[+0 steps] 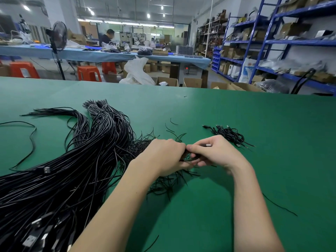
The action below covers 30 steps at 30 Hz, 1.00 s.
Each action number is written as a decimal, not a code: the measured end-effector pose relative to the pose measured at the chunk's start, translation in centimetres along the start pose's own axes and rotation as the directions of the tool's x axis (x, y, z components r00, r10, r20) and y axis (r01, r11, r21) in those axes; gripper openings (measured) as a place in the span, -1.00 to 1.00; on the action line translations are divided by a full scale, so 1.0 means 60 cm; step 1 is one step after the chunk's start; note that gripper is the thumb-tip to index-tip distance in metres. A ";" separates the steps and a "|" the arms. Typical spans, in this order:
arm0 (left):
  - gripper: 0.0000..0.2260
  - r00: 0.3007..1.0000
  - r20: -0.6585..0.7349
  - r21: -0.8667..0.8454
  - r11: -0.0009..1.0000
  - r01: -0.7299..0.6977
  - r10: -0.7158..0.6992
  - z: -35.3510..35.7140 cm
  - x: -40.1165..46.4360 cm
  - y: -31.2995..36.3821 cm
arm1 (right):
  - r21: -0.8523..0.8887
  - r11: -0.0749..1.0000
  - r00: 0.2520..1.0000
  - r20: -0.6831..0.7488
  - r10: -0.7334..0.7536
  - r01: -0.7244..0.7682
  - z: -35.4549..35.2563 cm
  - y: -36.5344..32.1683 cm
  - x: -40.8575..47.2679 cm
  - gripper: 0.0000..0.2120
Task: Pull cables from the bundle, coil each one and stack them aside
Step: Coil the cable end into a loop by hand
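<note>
Both hands, left hand and right hand, pinch one coiled cable above the green table. Its bundle lies at nine o'clock, the stack at one o'clock.

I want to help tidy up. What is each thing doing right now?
Left hand: grip shut on the coiled cable.
Right hand: grip shut on the same coiled cable.
Cable bundle: loose, uncoiled, spread on the table.
Stack of coiled cables: lying aside.
Fan: cannot tell.

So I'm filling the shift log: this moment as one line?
stage: coiling | left hand: on coiled cable | right hand: on same cable | bundle: left | finished stack: right
</note>
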<state>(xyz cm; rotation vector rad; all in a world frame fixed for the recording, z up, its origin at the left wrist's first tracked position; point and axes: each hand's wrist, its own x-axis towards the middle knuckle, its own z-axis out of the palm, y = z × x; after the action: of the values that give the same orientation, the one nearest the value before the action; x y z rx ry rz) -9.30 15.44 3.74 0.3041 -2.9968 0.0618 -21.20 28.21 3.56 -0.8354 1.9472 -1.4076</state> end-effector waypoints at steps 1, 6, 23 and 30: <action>-0.59 1.000 0.021 0.013 1.000 -0.002 0.002 0.003 0.001 0.002 | 0.026 1.000 0.999 -0.038 -0.008 0.009 0.001 0.000 0.002 -0.89; -0.75 0.992 0.127 -0.254 0.966 0.038 -0.005 0.008 0.003 0.009 | 0.062 0.998 0.982 -0.188 -0.014 0.026 0.008 -0.001 0.010 -0.76; -0.77 0.990 0.003 -0.865 0.496 0.073 -0.140 0.033 0.010 0.006 | 0.275 0.956 0.995 -0.021 -0.098 0.100 0.039 -0.002 0.015 -0.70; -0.74 0.995 0.071 -0.962 0.259 0.088 -0.075 0.024 0.006 0.002 | 0.420 0.902 0.993 0.025 -0.115 0.094 0.042 0.006 0.013 -0.59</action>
<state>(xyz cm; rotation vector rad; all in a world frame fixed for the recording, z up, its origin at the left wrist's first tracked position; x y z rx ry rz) -9.87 15.38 2.37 0.2713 -2.3396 -1.7351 -19.85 26.22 2.48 -0.7665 1.4959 -1.7672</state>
